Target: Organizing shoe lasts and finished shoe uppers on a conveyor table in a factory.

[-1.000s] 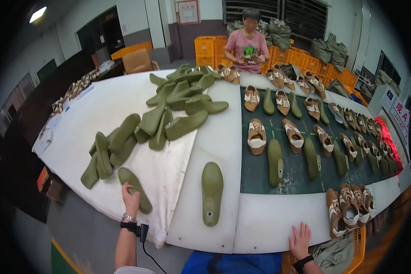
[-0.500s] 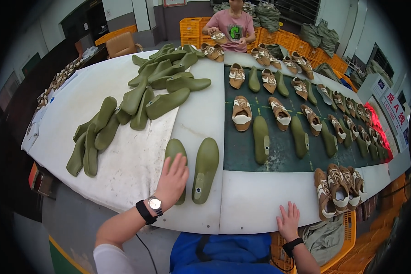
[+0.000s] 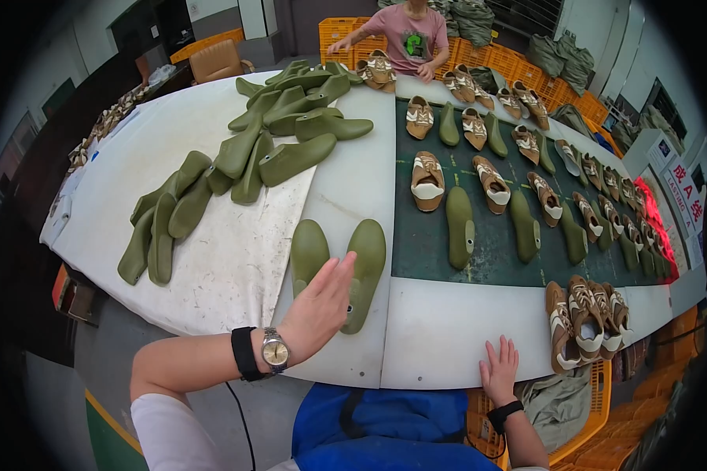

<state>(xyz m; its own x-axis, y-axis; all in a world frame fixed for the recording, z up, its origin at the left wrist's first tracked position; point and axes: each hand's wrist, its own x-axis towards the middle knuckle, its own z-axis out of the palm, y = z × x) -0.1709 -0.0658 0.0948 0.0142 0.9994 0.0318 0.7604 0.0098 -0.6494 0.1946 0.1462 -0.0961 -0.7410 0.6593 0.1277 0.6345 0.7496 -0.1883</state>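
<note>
— Where's your left hand (image 3: 322, 302)?

— Your left hand is flat and open, fingers together and stretched out, over the two green shoe lasts (image 3: 339, 263) that lie side by side, sole up, on the white table (image 3: 236, 267). The palm covers the near ends of both. Whether it presses on them or just hovers, I cannot tell.

— And your right hand (image 3: 500, 370)?

— Your right hand rests at the near edge of the table, fingers spread, gripping nothing.

— What lies around the pair?

— To your left, a loose row of green lasts (image 3: 161, 224) on the white cloth, and farther back a heap of green lasts (image 3: 291, 118). Just right of the pair starts the dark green belt (image 3: 487, 243), with single lasts and brown-and-white shoes in rows. A cluster of finished shoes (image 3: 587, 314) sits at the belt's near right corner, well apart from your right hand.

— Anyone else?

— A person in a pink shirt (image 3: 407, 35) at the far end, hands on shoes there.
</note>
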